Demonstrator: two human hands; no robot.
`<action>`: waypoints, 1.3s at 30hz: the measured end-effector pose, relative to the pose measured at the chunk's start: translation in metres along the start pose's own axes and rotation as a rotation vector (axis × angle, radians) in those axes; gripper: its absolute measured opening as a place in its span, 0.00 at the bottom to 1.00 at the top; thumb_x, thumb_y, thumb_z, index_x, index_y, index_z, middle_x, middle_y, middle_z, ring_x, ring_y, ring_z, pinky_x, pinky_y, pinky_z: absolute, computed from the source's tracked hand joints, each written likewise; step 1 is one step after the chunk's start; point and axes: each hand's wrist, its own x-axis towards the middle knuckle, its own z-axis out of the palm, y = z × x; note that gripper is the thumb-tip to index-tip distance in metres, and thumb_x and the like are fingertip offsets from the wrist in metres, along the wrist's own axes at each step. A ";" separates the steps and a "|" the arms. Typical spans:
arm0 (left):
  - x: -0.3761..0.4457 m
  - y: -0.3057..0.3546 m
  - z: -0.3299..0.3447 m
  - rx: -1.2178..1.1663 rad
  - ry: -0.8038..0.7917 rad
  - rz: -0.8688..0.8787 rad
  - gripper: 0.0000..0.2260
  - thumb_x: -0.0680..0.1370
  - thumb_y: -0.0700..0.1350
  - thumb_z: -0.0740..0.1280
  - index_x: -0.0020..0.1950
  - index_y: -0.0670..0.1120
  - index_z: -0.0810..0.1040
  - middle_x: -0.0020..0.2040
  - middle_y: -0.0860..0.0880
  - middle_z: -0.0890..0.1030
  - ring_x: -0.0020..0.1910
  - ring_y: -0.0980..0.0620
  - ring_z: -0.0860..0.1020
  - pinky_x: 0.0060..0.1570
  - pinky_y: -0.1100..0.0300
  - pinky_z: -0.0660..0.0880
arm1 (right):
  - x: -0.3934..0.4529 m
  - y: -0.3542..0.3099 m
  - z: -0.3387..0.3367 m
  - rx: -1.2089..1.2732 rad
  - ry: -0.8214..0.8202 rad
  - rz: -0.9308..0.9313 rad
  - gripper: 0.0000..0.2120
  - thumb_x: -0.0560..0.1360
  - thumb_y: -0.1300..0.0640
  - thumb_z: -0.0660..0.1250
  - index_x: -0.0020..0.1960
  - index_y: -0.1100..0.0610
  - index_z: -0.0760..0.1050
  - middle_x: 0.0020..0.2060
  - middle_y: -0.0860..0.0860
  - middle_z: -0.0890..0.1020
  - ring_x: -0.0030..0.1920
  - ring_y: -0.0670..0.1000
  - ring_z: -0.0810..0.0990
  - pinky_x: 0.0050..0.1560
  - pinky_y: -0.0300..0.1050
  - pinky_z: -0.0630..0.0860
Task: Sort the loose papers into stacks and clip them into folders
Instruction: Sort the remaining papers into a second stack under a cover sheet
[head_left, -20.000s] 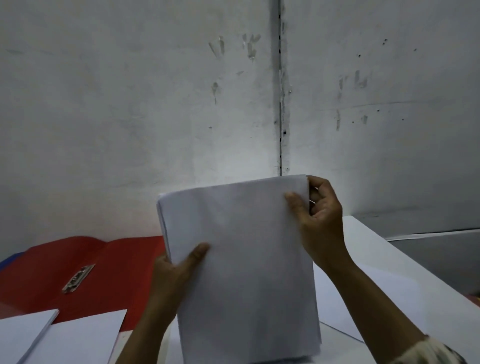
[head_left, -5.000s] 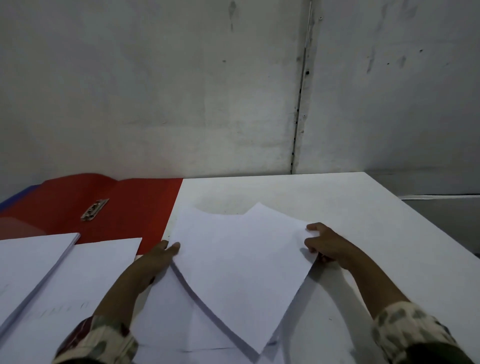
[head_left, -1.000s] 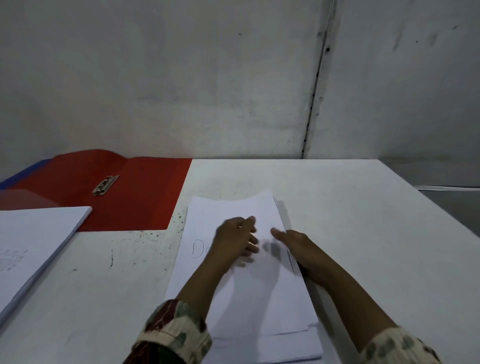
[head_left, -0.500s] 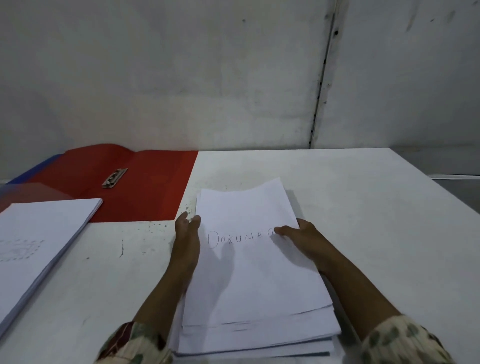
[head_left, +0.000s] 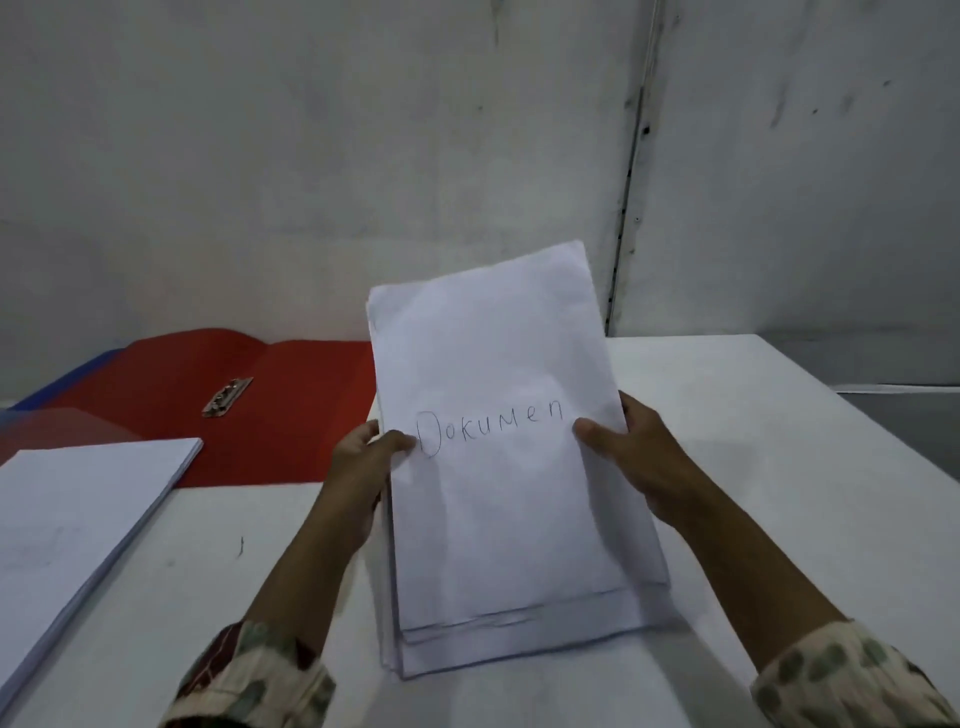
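Observation:
A thick stack of white papers (head_left: 498, 509), its top sheet handwritten "Dokumen", is tilted up off the white table (head_left: 779, 467), far end raised. My left hand (head_left: 363, 462) grips its left edge, thumb on top. My right hand (head_left: 628, 452) grips the right edge, thumb on the top sheet. The sheets' near edges are slightly uneven. An open red folder (head_left: 291, 415) with a metal clip (head_left: 227, 396) lies flat at the back left. A second white paper stack (head_left: 78, 514) lies at the left.
A blue folder edge (head_left: 67, 379) shows behind the red one. A grey wall (head_left: 311, 156) stands right behind the table. The table's right edge runs diagonally at the far right.
The "Dokumen" stack lay flat on the table half a second ago; both hands have now gripped its sides and lifted its far end up toward me.

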 end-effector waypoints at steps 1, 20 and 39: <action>-0.002 0.011 0.003 -0.027 0.001 0.075 0.07 0.74 0.34 0.63 0.47 0.44 0.77 0.42 0.44 0.81 0.36 0.49 0.78 0.34 0.60 0.75 | 0.001 -0.008 -0.002 -0.007 0.030 -0.046 0.09 0.76 0.61 0.65 0.54 0.51 0.70 0.44 0.45 0.79 0.42 0.42 0.77 0.37 0.32 0.75; -0.041 0.051 0.040 -0.201 0.024 0.393 0.19 0.75 0.29 0.53 0.45 0.51 0.73 0.40 0.46 0.76 0.38 0.48 0.74 0.34 0.56 0.72 | -0.010 -0.040 -0.006 0.263 0.223 -0.314 0.15 0.61 0.58 0.57 0.46 0.49 0.72 0.42 0.49 0.78 0.42 0.47 0.77 0.34 0.35 0.74; -0.034 0.052 0.040 -0.156 -0.033 0.550 0.13 0.73 0.33 0.58 0.46 0.52 0.70 0.40 0.49 0.73 0.37 0.54 0.75 0.28 0.69 0.74 | -0.009 -0.048 -0.009 0.210 0.284 -0.413 0.17 0.69 0.62 0.61 0.53 0.46 0.66 0.44 0.46 0.76 0.43 0.45 0.77 0.32 0.28 0.75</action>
